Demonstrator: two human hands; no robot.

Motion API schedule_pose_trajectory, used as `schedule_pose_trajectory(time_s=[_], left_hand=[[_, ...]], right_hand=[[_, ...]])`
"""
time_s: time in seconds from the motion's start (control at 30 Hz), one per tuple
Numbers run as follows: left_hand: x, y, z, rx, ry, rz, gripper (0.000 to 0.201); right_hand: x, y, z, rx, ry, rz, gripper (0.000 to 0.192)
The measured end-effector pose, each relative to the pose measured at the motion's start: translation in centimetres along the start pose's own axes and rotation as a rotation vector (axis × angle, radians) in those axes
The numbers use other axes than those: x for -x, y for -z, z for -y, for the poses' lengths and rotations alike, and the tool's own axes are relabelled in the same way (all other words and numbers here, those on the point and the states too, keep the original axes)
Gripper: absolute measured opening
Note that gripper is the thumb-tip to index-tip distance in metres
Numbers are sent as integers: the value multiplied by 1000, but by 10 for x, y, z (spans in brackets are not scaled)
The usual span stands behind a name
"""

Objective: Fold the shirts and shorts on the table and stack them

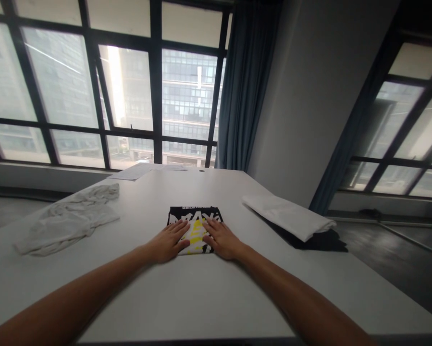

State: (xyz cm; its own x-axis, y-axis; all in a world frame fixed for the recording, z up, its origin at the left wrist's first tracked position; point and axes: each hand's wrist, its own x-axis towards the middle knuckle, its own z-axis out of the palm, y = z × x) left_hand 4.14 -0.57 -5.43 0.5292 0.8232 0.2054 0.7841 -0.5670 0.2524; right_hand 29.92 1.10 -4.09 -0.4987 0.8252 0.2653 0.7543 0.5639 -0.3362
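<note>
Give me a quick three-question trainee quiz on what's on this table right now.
1. True or false: both hands lie flat on the folded black printed T-shirt.
2. What lies to the left hand side: A) crumpled white garment B) a laptop C) a mug?
3. The folded white garment near the right hand partly covers what?

Key: 1 true. 2 A. 3 a black garment.

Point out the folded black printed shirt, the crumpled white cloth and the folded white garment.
folded black printed shirt (194,215): head view, its far black part.
crumpled white cloth (67,218): head view, its middle.
folded white garment (288,215): head view, its top face.
</note>
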Motion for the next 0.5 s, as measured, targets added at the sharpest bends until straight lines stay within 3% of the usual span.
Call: schedule_pose_trajectory(time_s=[0.07,0.23,0.3,0.37,0.43,0.5], left_hand=[[2,-3,5,5,18,61,72],[9,13,24,-42,130,97,77],[9,17,31,-37,162,121,77],[8,16,36,-12,166,149,78],[6,14,40,12,159,154,79],[6,12,42,26,150,138,80]], right_hand=[[1,-12,-3,-7,-33,138,58],[-11,-5,-11,2,-60,208,57],[-30,4,-11,32,-51,200,48],[-55,12,-12,77,-35,111,42],[-82,16,-15,105,-47,56,50],[-108,17,-21,86,-107,135,63]])
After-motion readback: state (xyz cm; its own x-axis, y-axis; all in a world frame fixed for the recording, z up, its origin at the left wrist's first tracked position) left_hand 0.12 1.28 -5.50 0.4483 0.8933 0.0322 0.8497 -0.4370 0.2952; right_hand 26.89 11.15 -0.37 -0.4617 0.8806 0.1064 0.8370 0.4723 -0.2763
